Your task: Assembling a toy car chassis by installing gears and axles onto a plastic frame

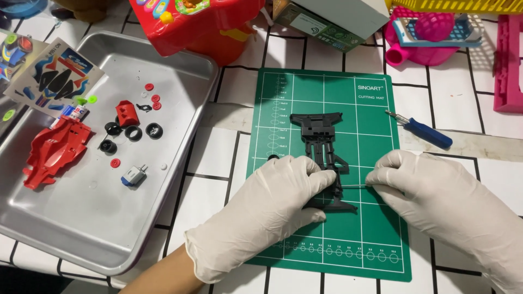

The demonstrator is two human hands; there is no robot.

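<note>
My left hand [272, 209], in a white glove, is curled over the near end of the black toy car chassis [322, 142], pinning it to the green cutting mat [376, 109]. The chassis is a long, open plastic frame, wider at its far end. My gloved right hand [430, 190] pinches a thin black axle rod [354, 186] touching the chassis side.

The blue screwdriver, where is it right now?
In the head view the blue screwdriver lies on the white gridded table, just off the right edge of the green cutting mat, above the right hand.
</note>
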